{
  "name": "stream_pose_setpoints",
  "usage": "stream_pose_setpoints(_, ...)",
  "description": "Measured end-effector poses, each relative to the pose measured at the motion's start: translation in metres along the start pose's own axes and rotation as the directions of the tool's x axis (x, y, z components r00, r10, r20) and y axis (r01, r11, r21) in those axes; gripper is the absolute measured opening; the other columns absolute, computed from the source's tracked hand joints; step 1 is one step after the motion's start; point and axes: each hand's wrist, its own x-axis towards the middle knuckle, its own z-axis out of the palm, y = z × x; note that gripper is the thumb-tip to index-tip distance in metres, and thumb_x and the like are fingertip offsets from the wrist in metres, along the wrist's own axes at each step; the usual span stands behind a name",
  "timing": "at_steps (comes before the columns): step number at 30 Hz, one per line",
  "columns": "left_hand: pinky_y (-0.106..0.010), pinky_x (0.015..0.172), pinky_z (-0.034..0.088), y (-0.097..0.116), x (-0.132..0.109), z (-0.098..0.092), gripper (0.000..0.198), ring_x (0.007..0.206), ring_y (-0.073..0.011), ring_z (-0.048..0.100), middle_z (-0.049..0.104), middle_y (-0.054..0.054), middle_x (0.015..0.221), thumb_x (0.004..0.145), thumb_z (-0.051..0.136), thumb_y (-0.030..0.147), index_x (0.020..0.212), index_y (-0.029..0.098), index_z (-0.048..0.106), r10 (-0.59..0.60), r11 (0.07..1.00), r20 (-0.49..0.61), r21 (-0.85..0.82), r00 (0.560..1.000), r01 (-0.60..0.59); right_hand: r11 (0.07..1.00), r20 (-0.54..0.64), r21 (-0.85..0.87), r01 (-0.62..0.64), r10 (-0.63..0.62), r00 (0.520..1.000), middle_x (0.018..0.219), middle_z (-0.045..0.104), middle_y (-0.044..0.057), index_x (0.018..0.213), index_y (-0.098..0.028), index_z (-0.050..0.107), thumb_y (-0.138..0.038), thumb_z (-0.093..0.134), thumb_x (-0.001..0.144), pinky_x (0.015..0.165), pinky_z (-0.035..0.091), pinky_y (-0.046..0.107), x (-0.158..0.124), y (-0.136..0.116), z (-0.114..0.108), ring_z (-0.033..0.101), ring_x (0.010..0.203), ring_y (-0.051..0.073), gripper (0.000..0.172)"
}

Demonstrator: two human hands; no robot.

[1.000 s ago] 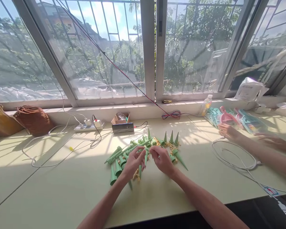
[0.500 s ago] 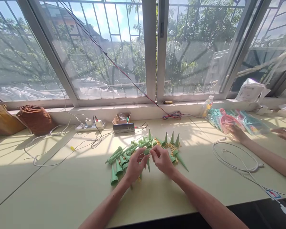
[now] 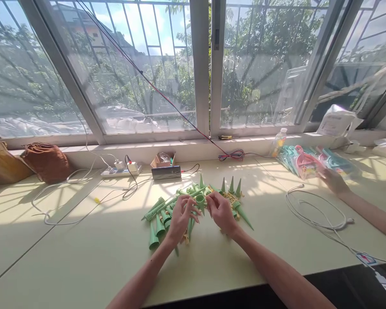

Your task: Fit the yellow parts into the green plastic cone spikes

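Note:
A green plastic cone [image 3: 200,199] is held up between my hands, its round open end facing me and its tip pointing down. My left hand [image 3: 181,216] grips it from the left with thumb and forefinger, the other fingers loosely spread. My right hand [image 3: 221,214] is pinched closed at the right of the cone's rim; whatever sits between those fingertips is too small to make out. Around and under both hands lie more green cones [image 3: 153,237], green tubes [image 3: 156,209] and small yellow pieces [image 3: 234,198]. Several cones stand tip up behind my right hand.
A co-worker's hand [image 3: 334,182] touches pink and teal bagged items [image 3: 305,163] at the right. A coiled white cable [image 3: 315,225] lies nearer me. A power strip [image 3: 122,171], a small cardboard box [image 3: 163,159] and a dark flat device [image 3: 166,172] sit toward the window.
My fingers have parted slightly, and the cone has turned so its open end shows. The co-worker's near hand has shifted right, and their other hand has almost left view.

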Motion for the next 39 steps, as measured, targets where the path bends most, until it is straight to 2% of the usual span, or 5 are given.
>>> stream_pose_setpoints(6,-0.02,0.035,0.037,-0.002,0.003,-0.008,0.055,0.038,-0.0109,0.051,0.052,0.0,0.048,0.086,0.048,0.066,0.069,0.014,0.057,-0.328,0.933,0.278,-0.058,0.903,0.356,0.997,0.044,-0.033,0.076,-0.074,0.996,0.06,0.051,-0.002,0.077,-0.02,0.05,-0.038,0.043,0.097,0.05,0.036,0.022,-0.002,0.001,-0.001,0.045,0.051,0.011,0.028)
stream_pose_setpoints(15,-0.017,0.038,0.04,-0.002,0.001,-0.011,0.048,0.047,-0.0072,0.049,0.057,-0.003,0.066,0.084,0.058,0.06,0.077,0.013,0.06,-0.361,0.869,0.392,-0.187,0.846,0.457,0.999,0.067,0.001,0.048,-0.048,0.997,0.055,0.047,-0.004,0.075,-0.021,0.048,-0.04,0.045,0.096,0.049,0.035,0.021,-0.004,0.004,0.001,0.042,0.047,0.01,0.028)
stream_pose_setpoints(25,-0.023,0.049,0.053,0.002,-0.001,-0.011,0.042,0.066,-0.014,0.062,0.063,-0.011,0.098,0.084,0.067,0.046,0.113,0.017,0.061,-0.18,0.983,0.369,0.033,0.912,0.181,1.0,0.12,0.014,-0.004,0.003,0.993,0.054,0.045,-0.004,0.071,-0.02,0.051,-0.041,0.048,0.093,0.046,0.03,0.021,0.0,0.001,0.0,0.038,0.047,0.01,0.031)
stream_pose_setpoints(35,-0.024,0.048,0.058,-0.012,-0.003,-0.007,0.024,0.07,-0.0142,0.062,0.059,-0.007,0.095,0.089,0.06,0.037,0.101,0.019,0.07,0.131,0.922,0.242,0.326,0.961,-0.208,0.999,0.088,-0.05,-0.004,0.008,0.996,0.054,0.04,-0.005,0.069,-0.019,0.049,-0.039,0.05,0.092,0.046,0.026,0.022,0.001,0.009,0.0,0.033,0.049,0.01,0.03)
stream_pose_setpoints(39,-0.024,0.048,0.057,-0.008,-0.003,-0.004,0.027,0.068,-0.013,0.063,0.059,-0.008,0.101,0.091,0.056,0.04,0.103,0.02,0.069,0.155,0.908,0.208,0.356,0.966,-0.223,1.0,0.074,-0.003,-0.027,0.028,0.997,0.055,0.042,-0.004,0.071,-0.019,0.05,-0.041,0.049,0.093,0.046,0.027,0.022,0.002,0.006,0.001,0.036,0.049,0.01,0.031)
